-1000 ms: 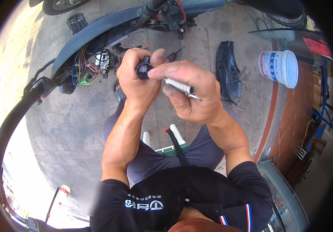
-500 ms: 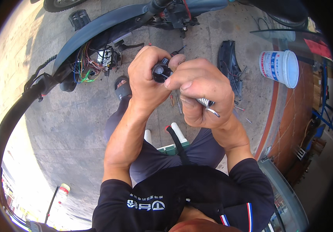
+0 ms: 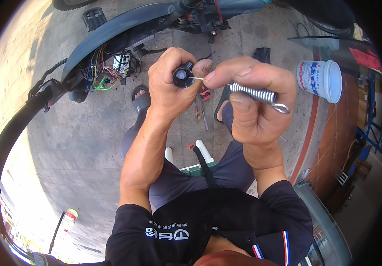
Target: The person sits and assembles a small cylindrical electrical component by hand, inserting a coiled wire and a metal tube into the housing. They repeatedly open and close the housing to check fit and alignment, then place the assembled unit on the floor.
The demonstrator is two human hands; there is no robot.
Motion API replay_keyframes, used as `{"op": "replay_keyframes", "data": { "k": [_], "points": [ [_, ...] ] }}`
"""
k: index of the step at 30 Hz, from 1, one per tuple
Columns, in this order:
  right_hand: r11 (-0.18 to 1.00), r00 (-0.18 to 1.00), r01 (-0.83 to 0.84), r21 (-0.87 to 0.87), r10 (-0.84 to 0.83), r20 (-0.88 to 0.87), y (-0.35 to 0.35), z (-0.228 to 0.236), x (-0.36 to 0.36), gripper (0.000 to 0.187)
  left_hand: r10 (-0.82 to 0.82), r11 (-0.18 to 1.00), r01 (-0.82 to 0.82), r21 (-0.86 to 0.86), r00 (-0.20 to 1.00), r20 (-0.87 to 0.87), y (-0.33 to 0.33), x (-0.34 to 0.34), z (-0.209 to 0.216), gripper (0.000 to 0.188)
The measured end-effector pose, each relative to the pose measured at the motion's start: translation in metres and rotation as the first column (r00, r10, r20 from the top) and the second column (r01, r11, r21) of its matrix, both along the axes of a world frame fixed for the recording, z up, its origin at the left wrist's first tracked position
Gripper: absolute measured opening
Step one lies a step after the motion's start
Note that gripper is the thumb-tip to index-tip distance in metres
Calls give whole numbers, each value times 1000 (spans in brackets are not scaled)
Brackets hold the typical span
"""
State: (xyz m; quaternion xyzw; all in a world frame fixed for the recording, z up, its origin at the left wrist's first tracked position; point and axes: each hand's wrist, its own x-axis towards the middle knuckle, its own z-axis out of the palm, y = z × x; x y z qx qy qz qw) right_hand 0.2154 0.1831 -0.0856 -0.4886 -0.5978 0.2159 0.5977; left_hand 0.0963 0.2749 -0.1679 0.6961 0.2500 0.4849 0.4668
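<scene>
My left hand [image 3: 165, 88] is closed round a small black cylindrical part [image 3: 181, 78], whose hollow round end faces up. In my right hand [image 3: 268, 122], thumb and fingers grip a silver coil spring [image 3: 255, 93] with a hooked loop at its near end. A thin pale wire or pin [image 3: 198, 78] runs between the black part's opening and my right fingertip; whether it is fixed to either one I cannot tell. The two hands are close together but apart, above my knees.
At the left, a dark vehicle frame [image 3: 111, 26] carries a bundle of exposed coloured wires [image 3: 100, 75]. Screwdrivers [image 3: 204, 117] and a red-and-black tool [image 3: 204, 92] lie on the paved ground. A white bucket [image 3: 333, 82] stands at the right. Below my hands is a green-and-white stool [image 3: 193, 170].
My right hand has moved right, away from the left hand, and opened up its grip, so that the spring's coils now show. The left hand has stayed in place with the black part.
</scene>
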Motion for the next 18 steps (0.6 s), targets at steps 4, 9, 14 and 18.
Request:
{"op": "replay_keyframes", "data": {
  "k": [4, 9, 14, 18],
  "points": [
    [998, 987, -66, -15, 68, 143, 4, -4, -2, 22, -12, 1000, 12, -11, 1000, -13, 1, -5, 1, 24],
    [998, 989, -54, -37, 58, 137, 4, -9, -3, 20, -10, 1000, 10, -13, 999, -44, 2, -7, 2, 26],
    [998, 983, -53, -31, 58, 176, 6, -11, -2, 19, -10, 1000, 10, -3, 997, -79, 2, -8, 3, 26],
    [999, 974, -25, -46, 35, 222, 6, -10, -2, 18, -1, 1000, 3, 21, 995, -103, 2, -6, 4, 26]
  ]
}}
